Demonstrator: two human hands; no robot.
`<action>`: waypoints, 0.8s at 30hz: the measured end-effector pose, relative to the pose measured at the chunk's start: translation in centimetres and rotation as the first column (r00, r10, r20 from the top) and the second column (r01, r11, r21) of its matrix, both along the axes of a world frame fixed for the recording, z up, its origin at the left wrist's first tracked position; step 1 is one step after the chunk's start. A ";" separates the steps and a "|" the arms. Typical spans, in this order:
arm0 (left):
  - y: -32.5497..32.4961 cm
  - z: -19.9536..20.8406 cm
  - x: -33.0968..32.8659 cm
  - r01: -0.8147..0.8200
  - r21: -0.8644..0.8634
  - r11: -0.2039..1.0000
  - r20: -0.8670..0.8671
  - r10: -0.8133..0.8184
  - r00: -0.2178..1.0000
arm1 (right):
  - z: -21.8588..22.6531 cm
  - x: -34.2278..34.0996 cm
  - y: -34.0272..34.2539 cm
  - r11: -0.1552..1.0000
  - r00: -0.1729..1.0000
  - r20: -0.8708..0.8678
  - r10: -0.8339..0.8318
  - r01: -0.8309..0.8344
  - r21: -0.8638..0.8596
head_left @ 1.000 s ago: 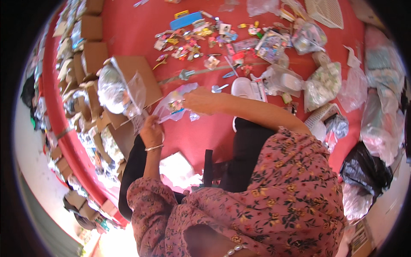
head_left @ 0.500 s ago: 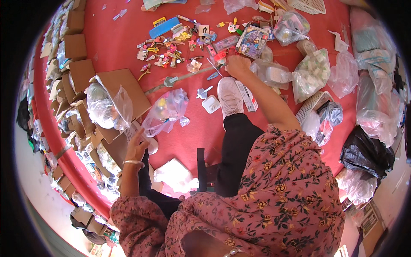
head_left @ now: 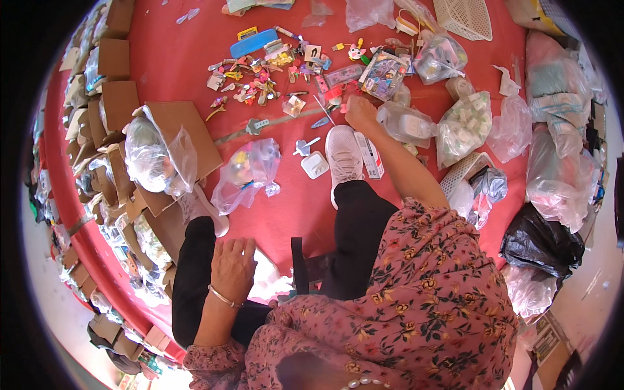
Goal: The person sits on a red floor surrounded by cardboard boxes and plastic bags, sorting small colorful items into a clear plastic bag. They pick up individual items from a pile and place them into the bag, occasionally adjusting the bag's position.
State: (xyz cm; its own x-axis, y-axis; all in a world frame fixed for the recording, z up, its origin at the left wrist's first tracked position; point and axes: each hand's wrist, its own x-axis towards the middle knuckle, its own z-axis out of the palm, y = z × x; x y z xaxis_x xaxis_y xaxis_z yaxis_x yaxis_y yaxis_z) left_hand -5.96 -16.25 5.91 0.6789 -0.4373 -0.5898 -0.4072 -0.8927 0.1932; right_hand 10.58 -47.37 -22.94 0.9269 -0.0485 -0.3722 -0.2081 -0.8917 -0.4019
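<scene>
My right hand point(head_left: 361, 113) is closed and reaches to the floor just beyond the toe of my right shoe. Whatever its fingers hold, if anything, is hidden. Close by lie a thin pale stick point(head_left: 324, 109), a blue-handled tool point(head_left: 321, 121) and a red plastic piece point(head_left: 334, 92). My left hand point(head_left: 234, 265) is back by my left leg, palm down, with its fingers stretched out and nothing seen in them. Between my feet are a clear bag of colourful things point(head_left: 247, 170), a small white square dish point(head_left: 314, 165) and a grey-blue piece with a stick point(head_left: 305, 147).
Hair clips and small trinkets point(head_left: 260, 84) lie heaped ahead, below a blue case point(head_left: 253, 43). Cardboard boxes point(head_left: 181, 130) line the left. Filled clear bags point(head_left: 465, 127), a white basket point(head_left: 463, 19) and a black bag point(head_left: 543, 240) stand at the right.
My left hand has drawn back from beside the clear bag and the cardboard box to my left leg. My right hand stays in nearly the same place by the blue-handled tool.
</scene>
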 end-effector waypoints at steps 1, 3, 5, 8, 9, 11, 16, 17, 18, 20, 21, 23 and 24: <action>0.3 -0.6 -0.1 -0.077 -0.103 0.992 0.004 0.078 0.997 | 0.2 0.0 -0.3 0.998 0.998 0.019 0.060 -0.060 0.033; 0.5 -1.0 -0.2 -0.120 -0.117 0.986 0.008 0.122 0.992 | -0.6 0.1 -0.4 0.990 0.989 0.056 0.134 -0.131 -0.044; 0.6 -0.7 -0.1 -0.137 -0.089 0.987 -0.006 0.137 0.991 | -0.9 0.0 0.0 0.989 0.986 0.096 0.140 -0.133 -0.071; 1.1 -0.1 -0.7 -0.141 -0.009 0.990 -0.047 0.141 0.989 | -1.0 -0.1 1.3 0.991 0.982 0.137 0.127 -0.122 -0.047; 1.3 -0.4 -0.9 -0.139 0.001 0.990 -0.061 0.139 0.988 | -1.3 -0.2 1.2 0.987 0.978 0.131 0.161 -0.156 -0.044; 1.5 -0.8 -1.0 -0.134 -0.006 0.991 -0.076 0.133 0.988 | -1.9 -0.1 0.5 0.976 0.969 0.115 0.218 -0.213 -0.051; 1.5 -0.2 -1.0 -0.153 -0.031 0.988 -0.067 0.151 0.986 | -2.3 0.6 0.4 0.951 0.949 0.070 0.308 -0.304 -0.064; 1.6 -0.6 -1.0 -0.148 -0.045 0.988 -0.065 0.145 0.987 | -2.3 0.4 -0.1 0.951 0.949 0.081 0.304 -0.298 -0.081; 1.7 -1.1 -0.9 -0.143 -0.060 0.988 -0.064 0.139 0.988 | -2.3 0.2 -0.7 0.951 0.949 0.092 0.300 -0.291 -0.100; 1.8 -1.2 -1.0 -0.151 -0.075 0.986 -0.065 0.146 0.987 | -2.0 0.1 -0.9 0.942 0.942 0.079 0.327 -0.318 -0.107; 1.9 -0.8 -1.0 -0.165 -0.075 0.983 -0.066 0.160 0.985 | -1.7 0.4 -0.7 0.932 0.932 0.056 0.357 -0.351 -0.095; 1.9 -0.6 -1.1 -0.176 -0.073 0.982 -0.069 0.171 0.983 | -1.2 1.0 -0.6 0.922 0.923 0.017 0.384 -0.382 -0.062; 2.0 -0.7 -1.1 -0.175 -0.070 0.982 -0.070 0.170 0.983 | -1.1 1.7 -0.8 0.924 0.924 0.001 0.381 -0.381 -0.040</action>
State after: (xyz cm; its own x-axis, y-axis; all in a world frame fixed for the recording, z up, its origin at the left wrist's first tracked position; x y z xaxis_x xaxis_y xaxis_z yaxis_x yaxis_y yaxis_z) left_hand -7.04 -14.23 5.17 0.7100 -0.3621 -0.6040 -0.2334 -0.9302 0.2833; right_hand 12.30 -48.16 -24.06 0.8813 0.2949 -0.3692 0.1539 -0.9179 -0.3659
